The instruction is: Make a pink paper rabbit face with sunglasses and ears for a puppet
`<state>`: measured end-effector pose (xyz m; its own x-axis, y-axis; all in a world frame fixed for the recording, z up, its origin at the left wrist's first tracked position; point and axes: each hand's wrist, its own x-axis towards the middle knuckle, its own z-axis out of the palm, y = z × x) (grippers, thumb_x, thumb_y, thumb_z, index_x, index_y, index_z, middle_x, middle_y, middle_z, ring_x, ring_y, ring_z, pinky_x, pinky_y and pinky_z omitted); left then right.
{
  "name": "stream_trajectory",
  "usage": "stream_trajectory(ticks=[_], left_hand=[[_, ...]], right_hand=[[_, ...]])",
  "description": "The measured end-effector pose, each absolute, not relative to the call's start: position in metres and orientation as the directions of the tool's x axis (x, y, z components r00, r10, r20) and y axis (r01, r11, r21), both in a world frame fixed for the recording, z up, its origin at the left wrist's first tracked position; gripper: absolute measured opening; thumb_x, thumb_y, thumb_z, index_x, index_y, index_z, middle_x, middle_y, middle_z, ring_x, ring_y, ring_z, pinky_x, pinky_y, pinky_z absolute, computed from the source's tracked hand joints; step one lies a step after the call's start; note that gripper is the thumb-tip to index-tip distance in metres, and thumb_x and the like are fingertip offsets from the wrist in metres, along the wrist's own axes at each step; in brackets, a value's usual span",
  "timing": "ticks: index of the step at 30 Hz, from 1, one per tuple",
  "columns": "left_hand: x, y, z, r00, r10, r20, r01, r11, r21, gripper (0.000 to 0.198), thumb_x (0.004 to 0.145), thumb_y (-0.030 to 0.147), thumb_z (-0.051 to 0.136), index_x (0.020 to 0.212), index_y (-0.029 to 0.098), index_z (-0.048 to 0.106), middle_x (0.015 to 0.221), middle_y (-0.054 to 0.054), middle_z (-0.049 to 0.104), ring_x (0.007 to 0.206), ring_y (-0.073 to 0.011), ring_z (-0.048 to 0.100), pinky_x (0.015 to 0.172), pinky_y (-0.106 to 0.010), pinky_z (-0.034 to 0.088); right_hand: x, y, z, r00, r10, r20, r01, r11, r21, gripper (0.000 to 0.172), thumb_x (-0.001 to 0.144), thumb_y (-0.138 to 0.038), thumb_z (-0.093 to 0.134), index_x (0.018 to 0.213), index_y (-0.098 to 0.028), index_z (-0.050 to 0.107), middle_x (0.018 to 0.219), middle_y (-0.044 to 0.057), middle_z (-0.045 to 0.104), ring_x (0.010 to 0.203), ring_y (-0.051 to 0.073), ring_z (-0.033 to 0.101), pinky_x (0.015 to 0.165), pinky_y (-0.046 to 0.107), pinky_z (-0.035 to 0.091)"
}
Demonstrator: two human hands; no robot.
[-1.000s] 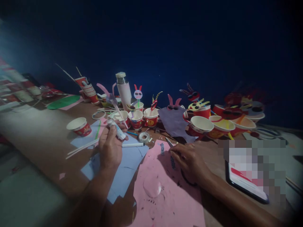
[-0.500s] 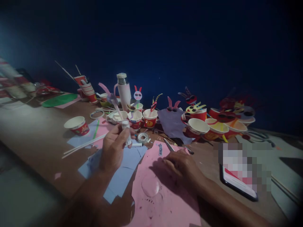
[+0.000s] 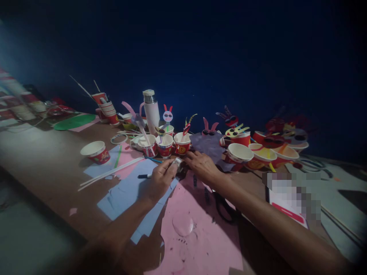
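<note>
My left hand (image 3: 164, 176) pinches a small white object (image 3: 177, 163) just behind the pink sheet; I cannot make out whether it is the white tube or the tape. Close to its right, my right hand (image 3: 202, 165) has its fingers bent together and pointing down; what they hold is hidden. Black-handled scissors (image 3: 225, 208) lie by the right forearm. A pink sheet (image 3: 200, 233) with a round outline (image 3: 182, 224) lies in front of the hands. Blue paper (image 3: 120, 196) lies under the left forearm, and a dark-capped marker (image 3: 144, 176) is beside the left hand.
Red and white paper cups (image 3: 182, 144), several with paper animal figures, line the back. A pink flask (image 3: 151, 112) stands behind them. White sticks (image 3: 110, 173) and a lone cup (image 3: 96, 152) are at left. A partly blurred phone (image 3: 289, 214) lies at right.
My left hand has moved right and lowered from its upright hold on the white tube. My right hand has moved up and left, close to it. The scissors have shifted right and down.
</note>
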<state>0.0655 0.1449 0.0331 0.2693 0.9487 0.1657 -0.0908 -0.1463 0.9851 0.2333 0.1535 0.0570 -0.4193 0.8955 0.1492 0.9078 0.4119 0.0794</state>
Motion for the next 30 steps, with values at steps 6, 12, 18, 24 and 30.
stream_trajectory(ticks=[6,12,18,24,30], left_hand=[[0.064,0.143,0.032,0.325,0.939,0.114,-0.076,-0.095,0.993,0.034,0.08,0.044,0.055,0.094,0.014,0.06,0.055,0.004,0.044,0.043,-0.0069,0.034,0.04,-0.019,0.025],[0.063,0.141,0.036,0.366,0.922,0.127,-0.027,-0.126,0.992,0.025,0.077,0.038,0.06,0.087,0.016,0.066,0.053,0.004,0.047,0.043,-0.007,0.034,0.043,-0.02,0.027],[0.064,0.137,0.034,0.447,0.886,0.121,0.026,-0.148,0.989,0.023,0.077,0.033,0.062,0.092,0.018,0.07,0.052,0.002,0.053,0.051,-0.0122,0.048,0.048,-0.021,0.036],[0.067,0.134,0.04,0.582,0.799,0.151,0.177,-0.306,0.936,0.024,0.08,0.032,0.058,0.096,0.018,0.07,0.086,-0.005,0.069,0.079,-0.0204,0.061,0.071,-0.028,0.046],[0.064,0.135,0.031,0.592,0.789,0.164,0.254,-0.376,0.891,0.024,0.079,0.032,0.06,0.098,0.022,0.07,0.098,-0.005,0.07,0.093,-0.0241,0.062,0.085,-0.033,0.045]], right_hand=[[0.233,0.173,0.045,-0.397,0.909,0.124,0.918,0.394,0.054,0.023,0.089,-0.027,0.053,0.109,-0.015,0.057,0.11,0.008,0.059,0.094,0.019,0.059,0.08,0.038,0.05],[0.245,0.147,0.053,-0.358,0.901,0.247,0.908,0.397,-0.133,0.017,0.087,-0.02,0.052,0.1,-0.018,0.062,0.104,0.012,0.062,0.097,0.023,0.058,0.076,0.031,0.046],[0.269,0.102,0.055,-0.287,0.893,0.346,0.823,0.415,-0.389,0.021,0.084,-0.029,0.059,0.102,-0.02,0.058,0.083,0.002,0.069,0.07,0.015,0.065,0.059,0.022,0.046],[0.273,0.094,0.05,-0.357,0.834,0.42,0.698,0.537,-0.473,0.017,0.083,-0.024,0.06,0.1,-0.02,0.062,0.089,0.004,0.069,0.074,0.014,0.064,0.065,0.022,0.047],[0.271,0.092,0.049,-0.422,0.788,0.448,0.678,0.602,-0.421,0.016,0.085,-0.024,0.056,0.098,-0.018,0.063,0.089,0.008,0.068,0.078,0.017,0.063,0.067,0.026,0.046]])
